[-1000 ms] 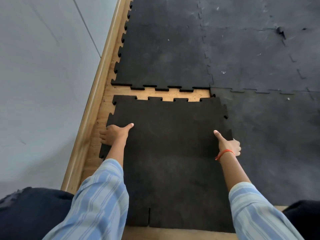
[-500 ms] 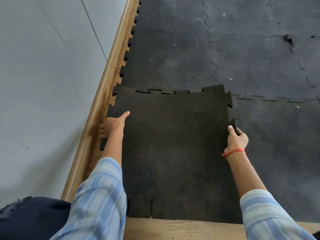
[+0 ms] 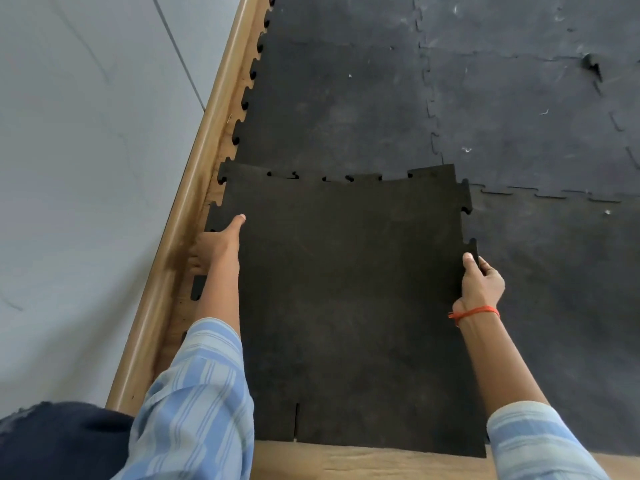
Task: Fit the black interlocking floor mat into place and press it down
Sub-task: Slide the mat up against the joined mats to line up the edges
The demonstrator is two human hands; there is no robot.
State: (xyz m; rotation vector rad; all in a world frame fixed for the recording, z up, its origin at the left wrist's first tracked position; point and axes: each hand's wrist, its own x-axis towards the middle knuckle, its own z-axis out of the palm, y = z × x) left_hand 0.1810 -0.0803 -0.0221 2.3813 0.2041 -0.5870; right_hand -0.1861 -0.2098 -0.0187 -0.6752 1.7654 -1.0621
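Both grips are clamping the black interlocking floor mat (image 3: pixel 346 289): the left hand (image 3: pixel 211 249) at its nine o'clock edge, the right hand (image 3: pixel 483 285) at three o'clock. Since a second ago the plywood gap at twelve o'clock is closing; tabs are overlapping the laid mat (image 3: pixel 329 109), awaiting pressing. No writing is showing.

The wooden floor (image 3: pixel 363 460) showed bare along the near edge and in a thin strip beside the rounded wooden skirting (image 3: pixel 194 206). Joined black interlocking mats (image 3: pixel 519 109) covered the rest, and the loose black mat (image 3: pixel 346 306) lay partly over their toothed edges.
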